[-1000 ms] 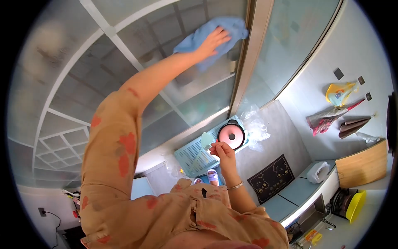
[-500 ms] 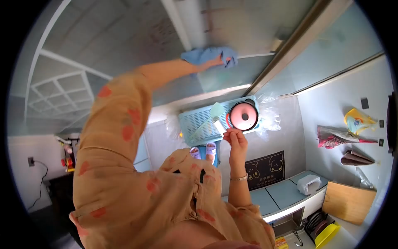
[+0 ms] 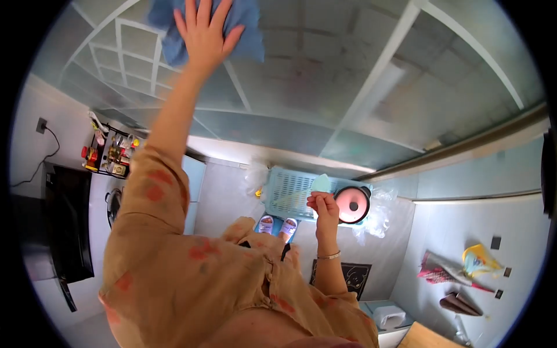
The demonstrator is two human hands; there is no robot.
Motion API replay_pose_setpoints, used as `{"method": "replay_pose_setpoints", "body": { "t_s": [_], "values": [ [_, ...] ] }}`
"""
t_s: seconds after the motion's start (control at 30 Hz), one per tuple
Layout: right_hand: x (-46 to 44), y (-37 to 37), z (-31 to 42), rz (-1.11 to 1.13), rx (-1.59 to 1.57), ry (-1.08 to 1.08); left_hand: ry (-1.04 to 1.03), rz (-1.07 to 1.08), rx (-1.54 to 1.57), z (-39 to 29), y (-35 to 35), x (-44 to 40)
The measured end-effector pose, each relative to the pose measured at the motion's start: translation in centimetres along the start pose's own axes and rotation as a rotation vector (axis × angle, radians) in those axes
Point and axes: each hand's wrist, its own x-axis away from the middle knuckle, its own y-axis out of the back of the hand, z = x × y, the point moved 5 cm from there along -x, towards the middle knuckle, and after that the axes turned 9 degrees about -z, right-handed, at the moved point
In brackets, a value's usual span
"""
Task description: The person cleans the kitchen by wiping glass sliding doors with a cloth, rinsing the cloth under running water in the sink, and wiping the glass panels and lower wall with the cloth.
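My left hand [image 3: 204,32] lies flat with its fingers spread on a blue cloth [image 3: 246,35], pressing it against the frosted glass panel [image 3: 301,69]. My right hand [image 3: 325,206] hangs in front of my body, its fingers curled together; nothing sticks out from them. Below it is a pale blue plastic basket [image 3: 284,182]. A pale green, flat rounded thing [image 3: 321,182] shows at the basket, partly hidden by my right hand. Beside that hand sits a pot with a pink lid [image 3: 353,203] and black rim.
White bars divide the glass. Clear plastic bags [image 3: 380,211] lie at the basket's ends. A rack of bottles [image 3: 116,151] and a dark screen-like panel [image 3: 69,217] are at left. Umbrellas [image 3: 444,269] and a yellow bag [image 3: 480,260] hang on the right wall. My slippered feet stand below.
My left hand and the blue cloth have moved up and left across the glass, the fingers now spread flat. The view has shifted; my right hand stays in front of my body.
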Motion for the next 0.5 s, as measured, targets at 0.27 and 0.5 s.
{"method": "replay_pose_setpoints", "body": {
  "t_s": [0.27,0.5],
  "values": [
    [-0.3,-3.3,0.2,0.033,0.092,-0.063,0.115,1.305,0.756,-18.7,-5.9,18.8],
    [-0.3,-7.4,-0.6,0.103,0.095,-0.088,-0.543,0.814,1.005,-20.0,-8.6,18.9]
  ]
}}
